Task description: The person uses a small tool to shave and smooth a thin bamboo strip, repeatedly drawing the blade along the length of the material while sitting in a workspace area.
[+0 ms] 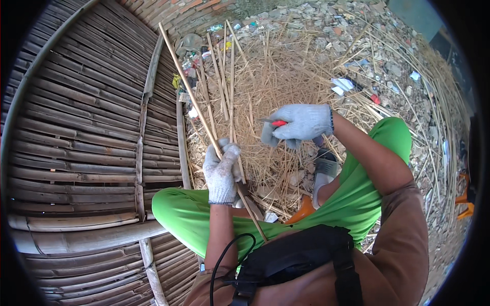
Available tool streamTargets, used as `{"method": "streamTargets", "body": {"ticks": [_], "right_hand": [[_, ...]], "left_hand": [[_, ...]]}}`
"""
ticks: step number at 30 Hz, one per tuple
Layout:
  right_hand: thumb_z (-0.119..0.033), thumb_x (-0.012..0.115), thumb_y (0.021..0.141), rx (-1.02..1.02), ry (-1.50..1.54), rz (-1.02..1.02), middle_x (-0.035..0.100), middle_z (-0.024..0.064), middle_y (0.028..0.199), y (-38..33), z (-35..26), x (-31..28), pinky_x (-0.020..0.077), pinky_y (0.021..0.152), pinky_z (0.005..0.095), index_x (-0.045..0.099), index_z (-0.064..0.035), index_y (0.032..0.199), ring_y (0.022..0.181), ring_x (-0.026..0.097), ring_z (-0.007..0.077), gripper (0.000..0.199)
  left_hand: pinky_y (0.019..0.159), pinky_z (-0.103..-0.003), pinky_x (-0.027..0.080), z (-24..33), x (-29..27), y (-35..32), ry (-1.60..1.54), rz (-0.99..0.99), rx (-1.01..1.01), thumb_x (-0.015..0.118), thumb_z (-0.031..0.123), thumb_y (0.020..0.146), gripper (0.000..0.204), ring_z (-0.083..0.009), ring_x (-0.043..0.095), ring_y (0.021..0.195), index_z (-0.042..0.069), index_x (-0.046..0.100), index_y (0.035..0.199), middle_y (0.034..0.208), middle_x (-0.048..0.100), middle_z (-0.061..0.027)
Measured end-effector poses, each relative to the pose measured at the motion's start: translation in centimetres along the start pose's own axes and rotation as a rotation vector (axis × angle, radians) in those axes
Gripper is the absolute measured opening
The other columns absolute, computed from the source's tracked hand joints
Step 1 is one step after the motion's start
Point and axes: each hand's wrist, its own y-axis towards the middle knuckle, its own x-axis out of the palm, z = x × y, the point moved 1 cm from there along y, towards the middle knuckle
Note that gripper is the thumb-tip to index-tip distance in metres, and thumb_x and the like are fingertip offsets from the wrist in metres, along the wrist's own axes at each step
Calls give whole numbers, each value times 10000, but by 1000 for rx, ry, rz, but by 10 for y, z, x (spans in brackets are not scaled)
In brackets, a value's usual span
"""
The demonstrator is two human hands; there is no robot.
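Observation:
My left hand (220,171), in a whitish work glove, is closed around a long thin bamboo stick (186,81). The stick slants from the upper left, through the fist, down to my lap. To the right and a little higher, my right hand (306,122) wears a grey glove and grips a small knife (278,123) with a red handle. Its short dark blade points left, apart from the stick. Most of the handle is hidden by the fingers. Below both hands lies a heap of pale shavings (280,66).
A bamboo-slat panel (92,122) fills the left side. Several loose bamboo sticks (223,76) lie beyond my left hand. Rubble and litter (342,86) cover the ground, with a brick wall (199,15) behind. Long thin strips (439,92) lie at the right. My knees in green trousers flank the work.

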Motion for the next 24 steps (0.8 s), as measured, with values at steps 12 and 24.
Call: {"method": "streamTargets", "body": {"ticks": [12, 24], "right_hand": [[-229, 637, 1043, 4, -79, -404, 802, 80, 1011, 2, -31, 31, 595, 660, 299, 748, -34, 1253, 700, 705, 123, 307], [-228, 652, 1034, 152, -525, 253, 796, 97, 989, -1, -3, -3, 614, 784, 342, 762, -13, 1213, 829, 751, 154, 300]], "left_hand": [[412, -221, 387, 0, 41, -9, -177, -326, -105, 769, 126, 1006, 572, -56, 496, 490, -26, 512, 1494, 1204, 743, -152], [386, -230, 357, -5, 12, 4, -158, -159, -147, 751, 138, 1032, 410, -54, 462, 453, -6, 577, 1374, 917, 705, -48]]}}
